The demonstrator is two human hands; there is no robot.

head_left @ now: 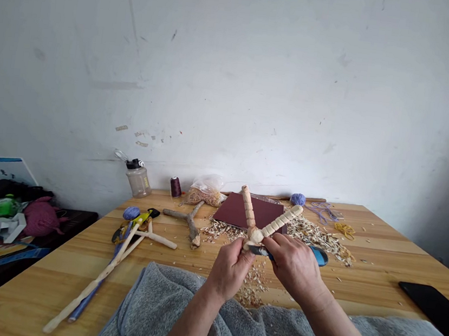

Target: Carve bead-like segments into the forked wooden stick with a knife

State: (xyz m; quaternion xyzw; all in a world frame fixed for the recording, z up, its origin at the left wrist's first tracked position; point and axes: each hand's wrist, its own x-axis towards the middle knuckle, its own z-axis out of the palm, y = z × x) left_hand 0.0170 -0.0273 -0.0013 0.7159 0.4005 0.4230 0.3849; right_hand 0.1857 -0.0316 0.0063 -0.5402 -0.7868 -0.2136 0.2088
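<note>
Left hand (229, 269) grips a carved forked branch (277, 226), right hand (294, 266) a knife (257, 250).

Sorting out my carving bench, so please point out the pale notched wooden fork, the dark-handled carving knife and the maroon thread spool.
Pale notched wooden fork (272, 228): head view, on its notched right arm.
Dark-handled carving knife (257, 250): head view, on the dark part showing between the hands.
Maroon thread spool (176, 187): head view, on the wound thread.

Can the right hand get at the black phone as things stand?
Probably yes, once it's free: the right hand holds a knife against the carved fork, but only scattered shavings lie between it and the black phone.
</note>
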